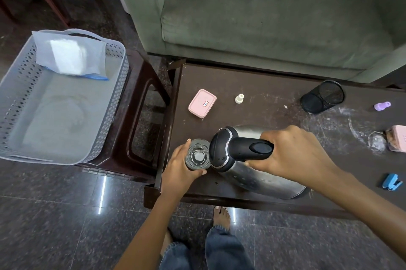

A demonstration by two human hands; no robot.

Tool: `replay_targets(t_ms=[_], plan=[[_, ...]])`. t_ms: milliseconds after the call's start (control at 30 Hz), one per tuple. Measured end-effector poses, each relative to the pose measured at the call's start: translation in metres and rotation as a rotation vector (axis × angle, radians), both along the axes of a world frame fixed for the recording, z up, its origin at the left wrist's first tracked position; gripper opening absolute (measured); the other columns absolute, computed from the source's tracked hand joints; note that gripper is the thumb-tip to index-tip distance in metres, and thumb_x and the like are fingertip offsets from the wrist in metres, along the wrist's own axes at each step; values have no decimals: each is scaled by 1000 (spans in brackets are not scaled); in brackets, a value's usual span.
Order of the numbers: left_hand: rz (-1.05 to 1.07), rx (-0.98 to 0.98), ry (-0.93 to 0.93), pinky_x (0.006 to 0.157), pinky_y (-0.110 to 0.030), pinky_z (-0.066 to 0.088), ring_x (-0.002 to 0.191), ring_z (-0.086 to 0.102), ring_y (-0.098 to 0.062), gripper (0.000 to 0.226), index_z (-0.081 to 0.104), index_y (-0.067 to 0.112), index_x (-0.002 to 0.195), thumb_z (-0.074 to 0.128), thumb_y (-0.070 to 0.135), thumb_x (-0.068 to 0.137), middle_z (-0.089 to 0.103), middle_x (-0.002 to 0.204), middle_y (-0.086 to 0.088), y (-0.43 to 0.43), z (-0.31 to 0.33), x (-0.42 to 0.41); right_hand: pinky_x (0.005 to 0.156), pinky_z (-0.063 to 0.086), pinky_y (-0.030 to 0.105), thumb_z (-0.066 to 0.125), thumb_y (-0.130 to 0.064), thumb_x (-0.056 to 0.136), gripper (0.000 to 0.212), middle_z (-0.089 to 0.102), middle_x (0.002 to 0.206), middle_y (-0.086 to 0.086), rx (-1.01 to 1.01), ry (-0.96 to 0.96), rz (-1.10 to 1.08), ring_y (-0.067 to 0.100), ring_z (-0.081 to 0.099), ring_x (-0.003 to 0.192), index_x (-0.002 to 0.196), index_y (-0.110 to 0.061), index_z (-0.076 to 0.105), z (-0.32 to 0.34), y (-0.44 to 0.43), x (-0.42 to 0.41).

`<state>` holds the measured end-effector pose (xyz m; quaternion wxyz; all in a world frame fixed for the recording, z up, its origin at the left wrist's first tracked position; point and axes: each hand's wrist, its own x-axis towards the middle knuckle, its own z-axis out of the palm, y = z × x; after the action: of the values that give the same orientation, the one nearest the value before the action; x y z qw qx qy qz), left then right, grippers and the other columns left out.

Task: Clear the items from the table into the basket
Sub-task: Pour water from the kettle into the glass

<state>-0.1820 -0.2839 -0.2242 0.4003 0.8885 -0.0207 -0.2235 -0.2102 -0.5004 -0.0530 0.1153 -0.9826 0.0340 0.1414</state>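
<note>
1. Basket (20,94): stands on a stool (140,102) left of the table (263,116) and apart from it. A white pouch (70,54) leans at its far end. This position probably keeps the drop-off within reach.
2. Left hand (178,171): fingers and thumb are wrapped fully round the glass (197,155) at the table's near left corner. The grip probably steadies the glass for pouring.
3. Glass: upright, with a little clear liquid in the bottom. Its rim is just beside the kettle's spout.
4. Pink box (202,103) and white bottle (239,98): on the table beyond the glass, well apart from both hands.
5. Kettle (252,179): tilted toward the glass, lid end low, base raised to the right. It appears to be draining before it is stowed.
6. Right hand (294,155): clenched round the kettle's black handle, fingers curled beneath it. It carries the tilt.
7. Mesh cup (321,97): lies on its side at the far right.
8. Purple cap (382,106), pink block (397,141) and blue punch (392,181): spread along the right edge.
9. Status: every table item listed is not yet in the basket.
</note>
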Motion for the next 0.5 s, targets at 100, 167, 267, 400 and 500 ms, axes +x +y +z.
replay_targets(t_ms=[100,167,267,400,500], plan=[[-5,15,1,91,-28,42,125,47,-10,99,34,28,141,86,30,57,46,138,10,0,1,0,52,29,28,66,-57,63,56,33,46,-7,-19,-3,19,28,41,54,47,-23,25,1,0,1],[-8,26,-2,91,-29,43,125,47,-11,99,34,28,141,86,31,57,46,138,10,0,2,0,52,28,29,65,-58,63,55,34,46,-7,-34,2,27,28,41,55,48,-23,26,2,-1,1],[-22,52,-21,92,-28,42,123,49,-12,99,36,26,141,86,33,56,48,138,9,0,3,1,52,29,29,64,-59,63,51,38,48,-6,-43,8,30,29,43,57,50,-23,31,4,-3,1],[-60,103,-78,98,-33,45,120,54,-16,98,39,21,139,86,35,54,52,137,4,0,5,3,53,31,28,63,-61,63,48,43,51,-3,-50,18,25,28,46,59,53,-24,35,6,-4,1],[-74,118,-110,100,-33,43,120,54,-15,97,42,18,138,86,35,53,53,136,3,-1,6,3,54,31,28,62,-60,63,47,42,51,-4,-50,21,26,27,47,60,53,-23,36,7,-4,1]])
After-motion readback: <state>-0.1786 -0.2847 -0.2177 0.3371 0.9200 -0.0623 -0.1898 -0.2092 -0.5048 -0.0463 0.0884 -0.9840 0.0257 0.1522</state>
